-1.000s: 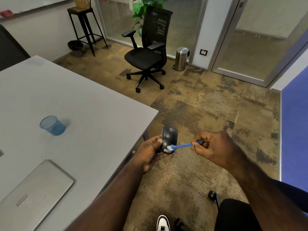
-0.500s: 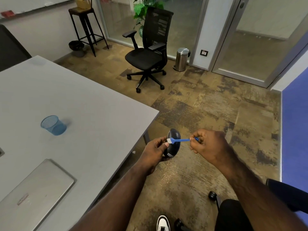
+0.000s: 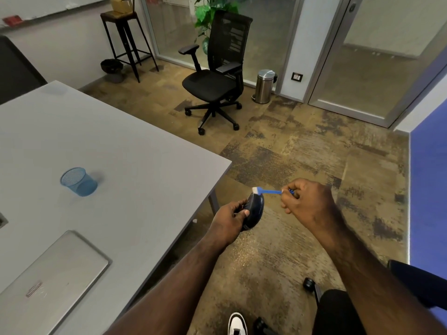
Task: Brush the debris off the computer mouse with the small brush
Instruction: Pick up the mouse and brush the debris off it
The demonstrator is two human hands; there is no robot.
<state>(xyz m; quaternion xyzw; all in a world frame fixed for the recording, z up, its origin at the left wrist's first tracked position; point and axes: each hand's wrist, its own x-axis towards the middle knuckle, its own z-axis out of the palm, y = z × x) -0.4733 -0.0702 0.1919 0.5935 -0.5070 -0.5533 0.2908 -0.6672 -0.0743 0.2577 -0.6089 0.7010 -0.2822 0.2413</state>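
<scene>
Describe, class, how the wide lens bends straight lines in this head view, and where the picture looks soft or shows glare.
Head view: the grey table edge and door frames lean and bow outward, typical wide-angle distortion; the small brush and computer mouse are slightly soft; mild sheen on the closed laptop; soft shadow beside the blue mesh cup; lighting otherwise even.

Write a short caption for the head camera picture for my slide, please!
Left hand holds a computer mouse while right hand sweeps a small blue brush across it.
</scene>
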